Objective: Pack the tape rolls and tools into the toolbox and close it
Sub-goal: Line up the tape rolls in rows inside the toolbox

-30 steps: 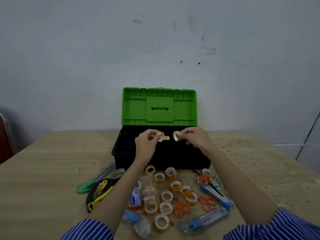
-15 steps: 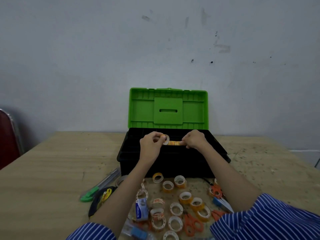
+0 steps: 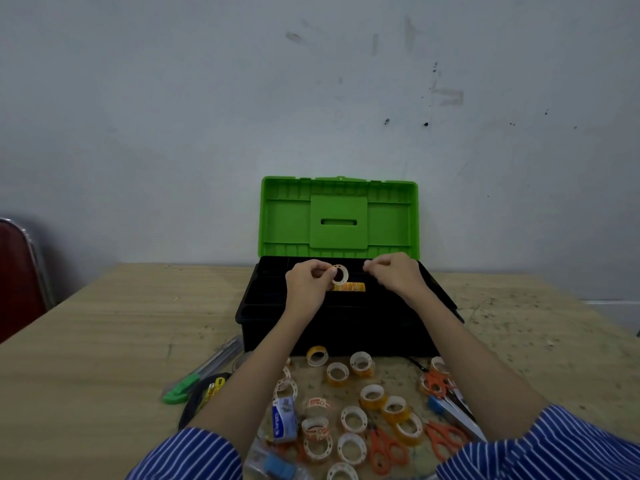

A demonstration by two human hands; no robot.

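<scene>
Since half a second ago, my right hand (image 3: 394,277) has let go and lifted away, fingers curled on nothing. My left hand (image 3: 306,284) pinches a white ring-shaped roll (image 3: 339,274) mid-frame over the glossy black toolbox (image 3: 346,327), green ribbed lid (image 3: 339,220) up. Print on an orange roll (image 3: 349,287) inside is unreadable.
</scene>
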